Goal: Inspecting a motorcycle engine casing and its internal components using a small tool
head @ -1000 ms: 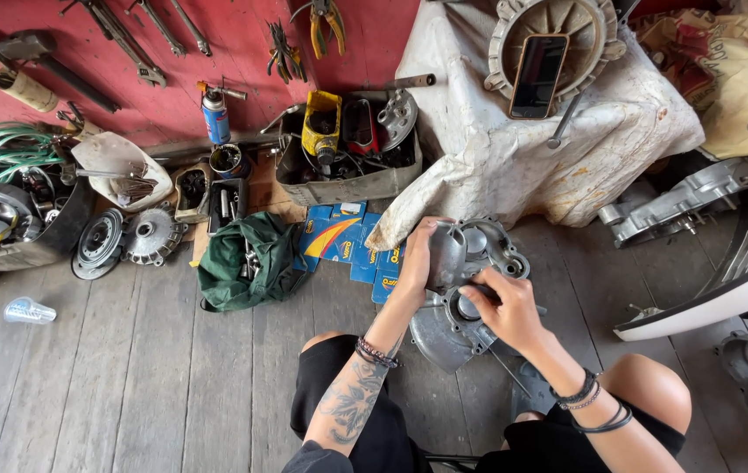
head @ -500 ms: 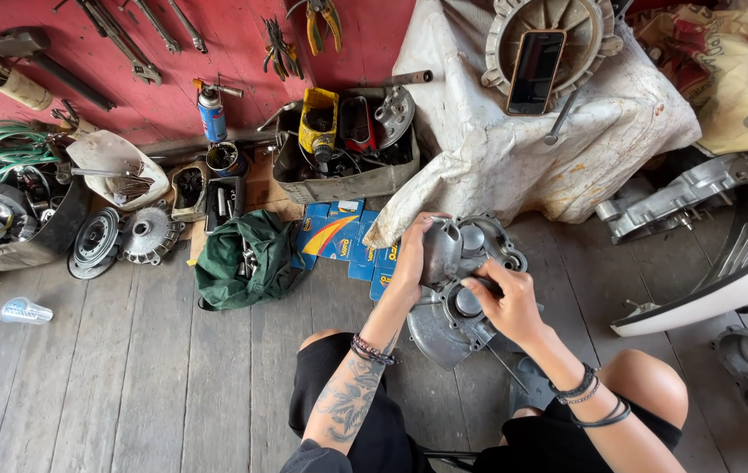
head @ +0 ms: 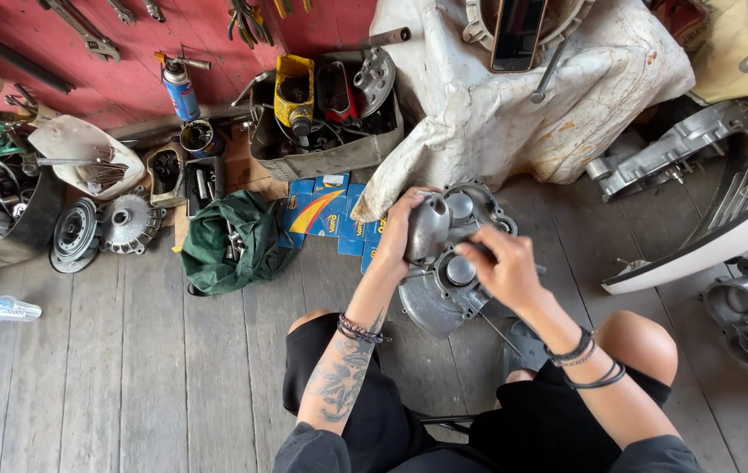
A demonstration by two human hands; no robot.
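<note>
MOVED: right hand [head: 505, 267] slid up over grey cast-metal engine casing [head: 448, 276] | left hand [head: 402, 229] clamped on casing's left top; right closed on it | casing upright between knees above plank floor [head: 129, 350]

Bright, even daylight, soft shadows, sharp focus, slight wide-angle bending at edges.

Hands we see: two, left hand [head: 398, 229] and right hand [head: 503, 265]
Engine casings we hold: one [head: 451, 271]
Green bags: one [head: 232, 242]
Blue spray cans: one [head: 180, 88]
</note>
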